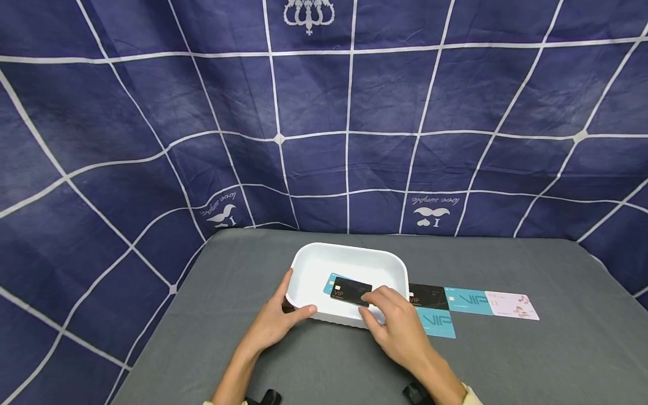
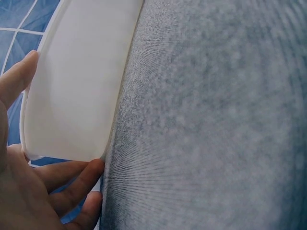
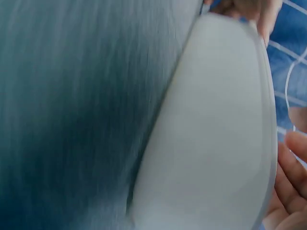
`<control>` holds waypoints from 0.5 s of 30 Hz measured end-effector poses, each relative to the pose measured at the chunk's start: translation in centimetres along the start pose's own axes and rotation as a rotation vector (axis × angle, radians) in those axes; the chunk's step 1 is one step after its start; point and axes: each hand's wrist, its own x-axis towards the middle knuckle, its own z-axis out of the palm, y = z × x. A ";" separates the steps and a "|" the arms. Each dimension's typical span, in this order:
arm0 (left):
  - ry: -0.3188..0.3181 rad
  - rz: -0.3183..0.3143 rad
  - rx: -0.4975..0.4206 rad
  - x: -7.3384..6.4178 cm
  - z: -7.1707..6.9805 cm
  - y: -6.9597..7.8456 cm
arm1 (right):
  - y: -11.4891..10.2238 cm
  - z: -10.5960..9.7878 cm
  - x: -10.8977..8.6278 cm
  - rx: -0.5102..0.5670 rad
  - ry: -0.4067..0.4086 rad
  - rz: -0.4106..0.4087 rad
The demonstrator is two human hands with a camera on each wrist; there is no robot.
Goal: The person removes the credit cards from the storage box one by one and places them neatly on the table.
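A white plastic tray [image 1: 349, 322] with rounded corners sits on the grey cloth. Inside it, a black VIP card [image 1: 349, 289] partly covers a blue card [image 1: 329, 282]. My right hand [image 1: 400, 323] reaches over the front rim, thumb and fingertips pinching the black card by its lower right corner. At the tray's left front corner my left hand [image 1: 270, 323] grips the wall, with the thumb by the front rim. The left wrist view has those fingers [image 2: 76, 191] curled at the tray's end. In the right wrist view the tray wall [image 3: 206, 124] hides the cards.
Right of the tray, a black VIP card [image 1: 429, 297], a blue VIP card [image 1: 468, 301] and a pink card [image 1: 511, 305] lie in a row. Another blue card [image 1: 437, 322] lies below the black one. A blue checked curtain [image 1: 314, 163] hangs behind the grey surface [image 1: 557, 360].
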 end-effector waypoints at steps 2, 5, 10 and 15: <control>0.002 -0.001 -0.005 0.0 0.0 0.1 | -0.5 0.5 0.0 0.025 0.018 -0.015; 0.001 -0.003 -0.011 0.0 0.0 0.1 | -1.0 0.9 0.0 0.036 0.024 -0.007; -0.012 0.008 -0.019 0.0 0.1 0.2 | -0.9 1.2 0.4 0.039 0.038 0.012; -0.010 -0.002 -0.004 -0.1 0.0 0.1 | -0.7 1.7 1.1 0.030 0.044 0.009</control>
